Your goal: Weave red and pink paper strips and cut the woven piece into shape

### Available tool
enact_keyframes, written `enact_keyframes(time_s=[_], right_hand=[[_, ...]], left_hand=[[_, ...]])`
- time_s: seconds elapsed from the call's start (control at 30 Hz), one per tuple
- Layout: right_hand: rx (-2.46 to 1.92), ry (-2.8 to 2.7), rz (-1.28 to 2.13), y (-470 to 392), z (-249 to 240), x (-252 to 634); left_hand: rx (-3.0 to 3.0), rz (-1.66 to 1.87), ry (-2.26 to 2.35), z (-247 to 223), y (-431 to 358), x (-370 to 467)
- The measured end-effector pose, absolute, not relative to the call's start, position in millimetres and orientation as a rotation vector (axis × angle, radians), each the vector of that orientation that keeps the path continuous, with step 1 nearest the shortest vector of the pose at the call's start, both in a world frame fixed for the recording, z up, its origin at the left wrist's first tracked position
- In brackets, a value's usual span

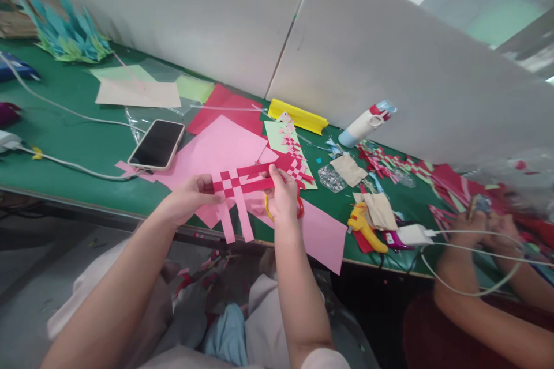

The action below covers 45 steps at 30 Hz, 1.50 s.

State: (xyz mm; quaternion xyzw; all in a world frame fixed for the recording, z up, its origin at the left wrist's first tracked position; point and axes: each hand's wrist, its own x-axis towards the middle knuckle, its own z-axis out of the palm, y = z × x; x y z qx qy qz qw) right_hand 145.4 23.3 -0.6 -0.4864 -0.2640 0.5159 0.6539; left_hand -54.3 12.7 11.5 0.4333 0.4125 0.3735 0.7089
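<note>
Between my hands, near the table's front edge, is a woven piece of red and pink paper strips (229,183) in a checker pattern. My left hand (189,199) pinches its left end. My right hand (282,191) is closed on the loose red strip ends at the right. Two pink strips hang down from the weave. Scissors with yellow and red handles (267,206) show partly behind my right hand; I cannot tell whether it touches them. Sheets of pink paper (216,147) lie beneath the work, and finished woven pieces (294,150) rest on a pale green sheet beyond it.
A phone (157,145) lies left with white cables. To the right are a bottle (366,125), a yellow hot glue gun (366,227), a white charger (413,236) and several woven scraps. Another person's hands (489,230) work at the far right. A grey partition (208,17) stands behind the green table.
</note>
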Motion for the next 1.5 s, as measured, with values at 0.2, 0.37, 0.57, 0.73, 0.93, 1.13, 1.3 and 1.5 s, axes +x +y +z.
enact_keyframes(time_s=[0.2, 0.37, 0.57, 0.73, 0.93, 1.13, 1.3, 1.5], right_hand=[[-1.135, -0.643, 1.228, 23, -1, 146], [-1.169, -0.751, 1.280, 20, 0, 144], [-1.160, -0.815, 1.294, 19, -2, 142], [-1.182, -0.870, 1.230, 21, -2, 144], [-1.199, -0.924, 1.153, 22, -4, 147], [-1.157, -0.912, 1.160, 22, -7, 147], [-1.159, -0.896, 1.166, 21, -7, 146], [-1.149, -0.878, 1.200, 21, -7, 146]], left_hand=[[0.903, 0.911, 0.967, 12, 14, -55], [0.967, 0.894, 1.060, 6, 17, -56], [1.128, 0.864, 1.109, -4, 19, -56], [1.158, 0.850, 1.140, -5, 19, -57], [1.196, 0.827, 1.171, -4, 18, -56], [1.225, 0.831, 1.176, -1, 17, -55], [1.152, 0.815, 1.148, 0, 16, -54], [1.126, 0.777, 1.166, 2, 16, -54]])
